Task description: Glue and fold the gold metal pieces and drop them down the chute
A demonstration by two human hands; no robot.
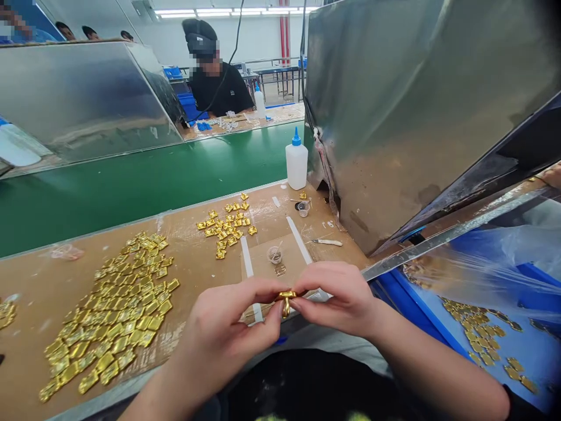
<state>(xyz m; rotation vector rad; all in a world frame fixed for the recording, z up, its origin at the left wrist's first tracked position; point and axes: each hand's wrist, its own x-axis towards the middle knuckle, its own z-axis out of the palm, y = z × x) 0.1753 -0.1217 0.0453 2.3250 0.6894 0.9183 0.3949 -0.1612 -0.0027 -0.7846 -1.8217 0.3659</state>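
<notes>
A small shiny gold-coloured metal piece is held near the table's front edge, between the fingertips of both hands. My left hand pinches its left side with thumb and forefinger. On the other side, my right hand grips it the same way. Just beyond the hands, a small clear cup with dark contents stands on a taped-down sheet. A large group of flat gold pieces is spread over the table to the left. Farther back lies a smaller cluster of gold pieces.
A white squeeze bottle with a blue tip stands by a large metal hood. A small knife lies at right. Blue trays hold more gold parts. Past the green belt sits a person.
</notes>
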